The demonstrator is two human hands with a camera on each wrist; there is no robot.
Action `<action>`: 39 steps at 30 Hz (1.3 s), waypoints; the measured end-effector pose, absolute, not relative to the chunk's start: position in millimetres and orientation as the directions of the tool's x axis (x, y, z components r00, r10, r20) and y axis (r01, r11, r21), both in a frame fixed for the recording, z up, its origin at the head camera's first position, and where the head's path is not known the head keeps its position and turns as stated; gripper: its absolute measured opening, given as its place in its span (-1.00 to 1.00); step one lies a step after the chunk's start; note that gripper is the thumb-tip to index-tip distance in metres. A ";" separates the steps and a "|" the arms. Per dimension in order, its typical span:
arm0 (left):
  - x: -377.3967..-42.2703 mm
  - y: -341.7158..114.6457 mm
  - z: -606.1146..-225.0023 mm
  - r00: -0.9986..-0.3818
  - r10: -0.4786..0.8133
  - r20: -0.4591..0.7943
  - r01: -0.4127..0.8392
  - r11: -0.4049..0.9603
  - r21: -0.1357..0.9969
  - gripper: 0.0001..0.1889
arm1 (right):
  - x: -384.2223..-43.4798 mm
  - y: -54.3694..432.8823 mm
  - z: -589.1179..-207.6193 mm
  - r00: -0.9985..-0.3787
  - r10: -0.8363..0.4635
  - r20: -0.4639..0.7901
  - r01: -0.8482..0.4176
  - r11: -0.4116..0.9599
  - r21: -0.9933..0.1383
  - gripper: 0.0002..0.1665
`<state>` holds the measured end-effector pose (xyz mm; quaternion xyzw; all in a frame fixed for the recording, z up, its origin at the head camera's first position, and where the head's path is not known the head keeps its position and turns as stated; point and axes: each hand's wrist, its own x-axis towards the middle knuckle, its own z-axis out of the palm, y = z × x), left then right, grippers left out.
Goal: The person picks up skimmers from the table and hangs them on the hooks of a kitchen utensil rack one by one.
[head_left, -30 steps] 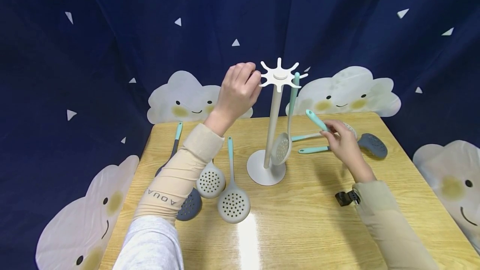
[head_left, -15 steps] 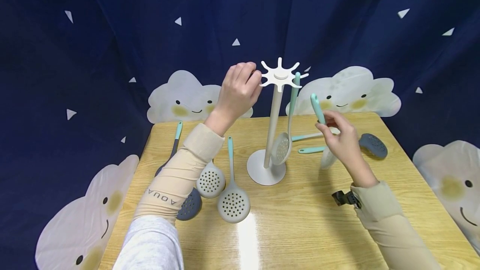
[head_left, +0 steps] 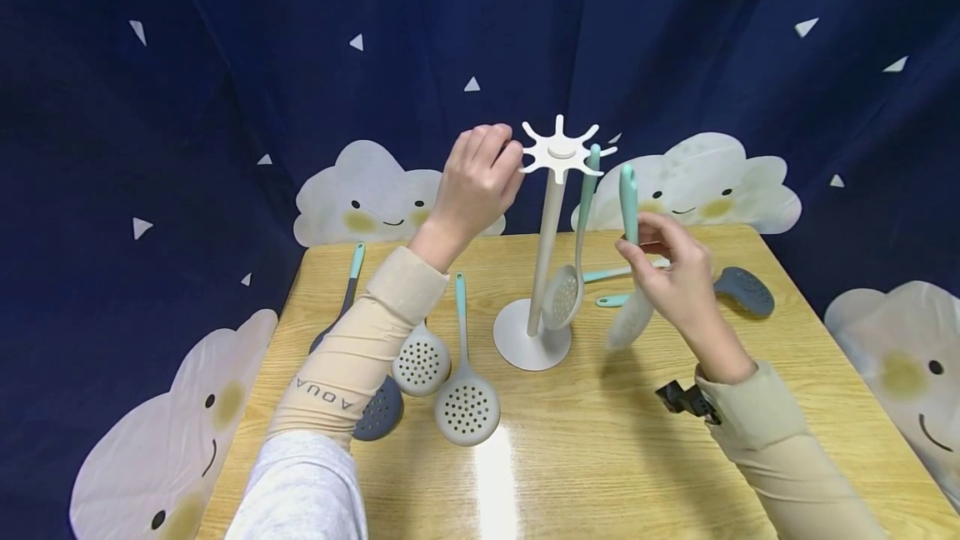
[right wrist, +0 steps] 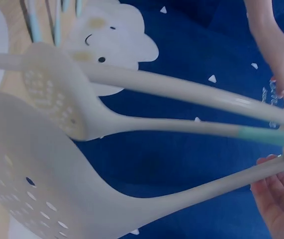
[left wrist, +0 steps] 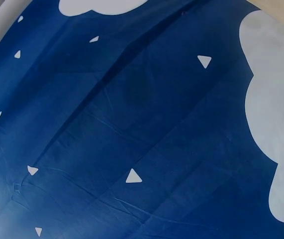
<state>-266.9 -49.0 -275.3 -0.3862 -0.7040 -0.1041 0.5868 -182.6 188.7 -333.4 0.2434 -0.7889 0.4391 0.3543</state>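
A white utensil stand (head_left: 545, 265) with a star-shaped hook top rises from the table. My left hand (head_left: 480, 177) pinches the left edge of that top, its fingertips partly hidden in the head view. A beige skimmer (head_left: 564, 294) with a mint handle hangs from the stand's right side. My right hand (head_left: 678, 273) holds a second beige skimmer (right wrist: 82, 184) by its mint handle, upright just right of the stand. In the right wrist view its perforated head is close to the camera, beside the hanging skimmer's head.
To the left, two beige skimmers (head_left: 467, 411) and dark-grey utensils (head_left: 380, 408) lie on the wooden table (head_left: 585, 457), partly under my left forearm. A dark-grey slotted turner (head_left: 744, 290) and another mint-handled utensil (head_left: 607, 274) lie behind my right hand.
My right hand has moved left toward the stand, turning the skimmer from slanted to upright and raising its handle end. My left hand stays on the stand's top.
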 end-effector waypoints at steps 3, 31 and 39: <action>-266.9 -49.0 -275.6 -0.012 0.421 0.907 0.666 0.680 -0.307 -0.87 | -180.5 183.9 -329.5 -0.628 -0.079 0.774 -0.701 0.490 -0.518 -0.63; -267.2 -49.2 -275.7 -0.026 0.423 0.906 0.657 0.690 -0.304 -0.95 | -182.2 165.3 -327.4 -0.639 -0.053 0.768 -0.685 0.494 -0.536 -0.67; -267.8 -49.1 -275.9 -0.016 0.421 0.907 0.654 0.691 -0.309 -0.92 | -183.9 162.5 -329.0 -0.652 -0.067 0.755 -0.677 0.501 -0.539 -0.66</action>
